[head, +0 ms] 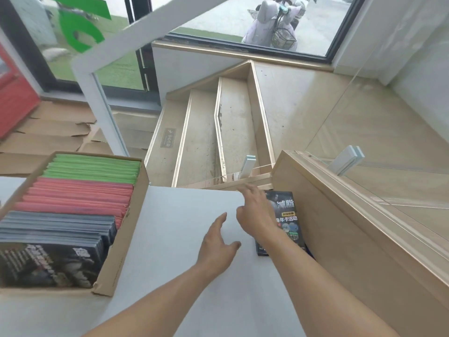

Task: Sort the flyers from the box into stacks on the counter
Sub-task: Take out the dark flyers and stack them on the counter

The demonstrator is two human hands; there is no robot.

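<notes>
While both hands hover empty over pale grey desk (175,239): left hand (217,249) spread, nearer open brown cardboard box (121,242) of dark, red, green flyers (80,198) lying leftward; right hand (255,212) loose-fingered above dark printed flyer stack (286,215), long axis pointing away.

Two bare forearms are seen, entering from the frame's lower edge at about 6 and 5 o'clock. No sleeve is worn on either arm up to the point where each is cut off by the frame; nothing is worn at the wrists. The left hand (216,246) and the right hand (255,212) are both uncovered, and no glove is worn. No ring can be made out on the fingers that show, though the far sides of the hands are hidden. No more of the person is shown.
</notes>
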